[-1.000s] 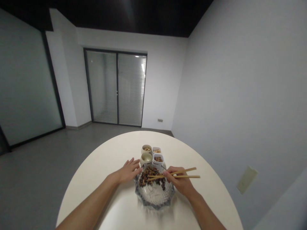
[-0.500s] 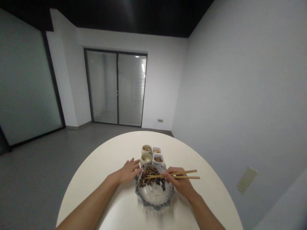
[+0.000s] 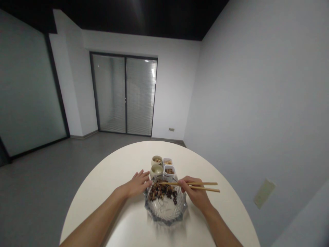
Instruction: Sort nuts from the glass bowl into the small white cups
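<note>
A clear glass bowl (image 3: 167, 218) with a scalloped rim stands near me, holding a heap of small dark brown pieces (image 3: 160, 192), perhaps nuts or dried fruit. My right hand (image 3: 196, 192) grips a pair of wooden chopsticks (image 3: 203, 185) at the bowl's right side. Their tips point left over the heap; whether they pinch a piece is too small to tell. At the left rim, my left hand (image 3: 138, 183) lies with spread fingers, its fingertips at the glass. Just behind the bowl are a pale green cup (image 3: 156, 170) and a white square dish (image 3: 170, 170) of brown pieces.
Farther back stand a second cup (image 3: 157, 160) with light round pieces and another white dish (image 3: 168, 161) with pale pieces. All rest on a round white table (image 3: 123, 161). A wall (image 3: 257, 103) rises to the right, and glass doors (image 3: 124, 96) are beyond.
My right hand has shifted slightly right, and the chopstick tips have risen from the middle of the heap toward its far side. My left hand has stayed put.
</note>
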{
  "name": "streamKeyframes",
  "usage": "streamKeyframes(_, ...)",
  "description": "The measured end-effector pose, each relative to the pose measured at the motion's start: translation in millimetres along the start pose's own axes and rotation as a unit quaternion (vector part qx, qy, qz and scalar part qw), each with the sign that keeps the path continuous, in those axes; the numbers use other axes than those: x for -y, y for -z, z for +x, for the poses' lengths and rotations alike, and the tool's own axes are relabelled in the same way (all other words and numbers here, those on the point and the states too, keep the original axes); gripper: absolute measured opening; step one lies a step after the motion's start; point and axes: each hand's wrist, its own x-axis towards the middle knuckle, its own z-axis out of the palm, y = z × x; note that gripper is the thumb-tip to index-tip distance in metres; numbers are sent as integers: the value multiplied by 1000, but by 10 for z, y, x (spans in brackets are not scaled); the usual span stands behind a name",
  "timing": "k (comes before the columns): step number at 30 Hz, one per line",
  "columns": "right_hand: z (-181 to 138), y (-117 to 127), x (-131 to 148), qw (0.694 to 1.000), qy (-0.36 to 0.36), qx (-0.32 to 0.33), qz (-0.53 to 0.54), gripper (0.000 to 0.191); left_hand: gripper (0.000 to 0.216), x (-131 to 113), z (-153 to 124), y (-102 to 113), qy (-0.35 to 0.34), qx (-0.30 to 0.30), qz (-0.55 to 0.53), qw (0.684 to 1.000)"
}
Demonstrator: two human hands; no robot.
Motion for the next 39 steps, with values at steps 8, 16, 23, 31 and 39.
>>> streamKeyframes(8,20,26,-42,1000,-3,-13,-21,39,61,-8,-6,-3,1,0,-6,1000)
streamKeyframes(16,13,21,-84,999,10,6,-37,37,61,-8,8,-12,5,2,4,1000)
streamKeyframes(23,13,19,-127,1000,0,-3,-31,38,61,-66,-33,38,10,7,-1,1000)
streamKeyframes(31,12,25,-98,999,-7,1,-34,37,62,-3,-29,3,-6,-6,-5,1000)
streamKeyframes(39,13,42,-83,999,-5,6,-31,38,59,-31,-18,18,8,5,3,1000)
